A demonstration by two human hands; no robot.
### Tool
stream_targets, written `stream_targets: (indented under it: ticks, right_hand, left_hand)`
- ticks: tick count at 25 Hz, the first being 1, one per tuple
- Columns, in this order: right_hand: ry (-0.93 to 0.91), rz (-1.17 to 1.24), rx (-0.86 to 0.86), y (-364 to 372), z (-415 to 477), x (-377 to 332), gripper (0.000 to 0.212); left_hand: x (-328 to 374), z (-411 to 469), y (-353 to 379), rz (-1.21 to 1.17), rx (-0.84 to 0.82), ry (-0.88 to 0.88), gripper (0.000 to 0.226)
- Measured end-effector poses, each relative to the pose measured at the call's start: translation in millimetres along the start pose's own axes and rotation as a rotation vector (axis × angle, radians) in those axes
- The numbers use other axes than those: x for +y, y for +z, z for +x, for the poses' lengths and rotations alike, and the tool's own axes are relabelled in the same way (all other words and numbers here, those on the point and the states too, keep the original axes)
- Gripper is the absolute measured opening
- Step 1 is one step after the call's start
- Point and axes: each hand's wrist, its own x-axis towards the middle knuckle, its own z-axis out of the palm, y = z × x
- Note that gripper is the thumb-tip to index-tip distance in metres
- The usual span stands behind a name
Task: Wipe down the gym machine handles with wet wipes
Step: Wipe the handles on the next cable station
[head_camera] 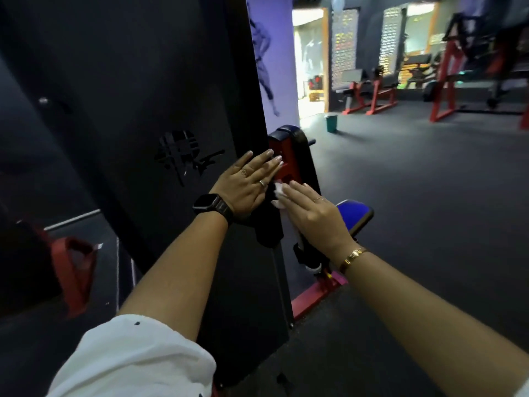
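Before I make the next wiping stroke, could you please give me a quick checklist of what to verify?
1. Wipe in hand: ok, the white wet wipe sits under the right hand's straight fingers.
2. Wipe on target: ok, it lies against the black handle.
3. Machine steadied: ok, the left hand rests flat at the black panel's edge.
4. Handle's far side wiped: cannot tell, hidden.
5. Wipe moist enough: cannot tell.
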Motion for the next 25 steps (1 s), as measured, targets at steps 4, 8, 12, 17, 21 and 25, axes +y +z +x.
stream_targets:
  ticks: [4,8,12,17,21,25]
  right_hand:
    - [0.190,-0.070,-0.016,14.2,44.6,-38.5,0.008]
    - [0.154,-0.229,-0.096,22.4,32.8,-32.4,0.019]
    - [0.267,-0.321,0.037,-10.3,3.9,-26.9,0.030]
    - [0.270,-0.271,-0.109,19.6,60.5,-34.7,0.033]
    - [0.290,-0.323,-0.069,5.5,13.8,-23.8,0.031]
    - [0.301,-0.272,0.085,-3.9,10.1,-33.6,0.031]
  left_hand:
    - [-1.6,-5.4,17.9,-0.011,0.094,-0.027,0.057]
    - [-1.0,-9.7,27.9,-0.109,0.188,-0.058,0.057]
    - [-0.2,-3.4,33.3,-0.261,0.223,-0.054,0.063]
    - [6.6,-2.6,43.5,-0.271,0.266,-0.102,0.072]
    - [1.7,-4.1,39.4,-0.286,0.239,-0.076,0.074]
    - [2.7,-4.2,38.4,-0.298,0.197,-0.104,0.073]
